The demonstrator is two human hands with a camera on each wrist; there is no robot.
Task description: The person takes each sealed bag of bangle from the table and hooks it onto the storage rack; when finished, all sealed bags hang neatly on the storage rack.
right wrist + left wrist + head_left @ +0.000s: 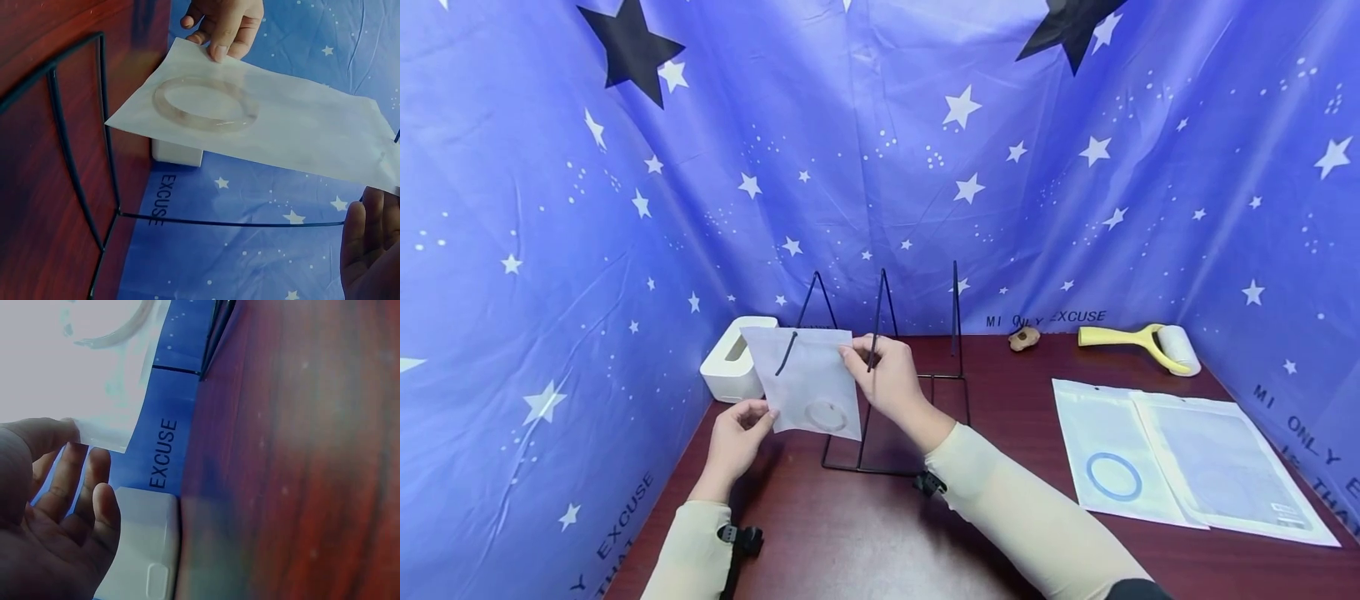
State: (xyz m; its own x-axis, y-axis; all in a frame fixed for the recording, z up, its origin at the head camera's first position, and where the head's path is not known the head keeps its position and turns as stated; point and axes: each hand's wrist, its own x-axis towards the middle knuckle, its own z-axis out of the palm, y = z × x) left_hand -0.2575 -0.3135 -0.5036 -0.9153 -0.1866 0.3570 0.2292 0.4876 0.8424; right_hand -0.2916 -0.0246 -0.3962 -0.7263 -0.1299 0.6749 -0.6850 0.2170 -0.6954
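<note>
A small whitish translucent pouch [805, 375] hangs upright at the left prong of a black wire display rack [877, 317]. The prong seems to come through near its top edge and juts out in front. Through the film shows a pale ring, like a bangle [206, 123], lying low in the pouch. My left hand [735, 442] pinches the lower left corner between thumb and fingers. At the upper right edge my right hand [891, 379] holds the pouch with thumb and fingertips, behind the rack's middle prong. In the right wrist view most of that hand is out of frame.
Left of the pouch stands a white box [722, 385] with a slot on top. At right lie two flat pouches, one [1071, 417] holding a blue ring [1089, 475], the other [1232, 467] overlapping it. A brown lump [1024, 338] and a yellow-handled roller [1112, 337] sit near the starry curtain.
</note>
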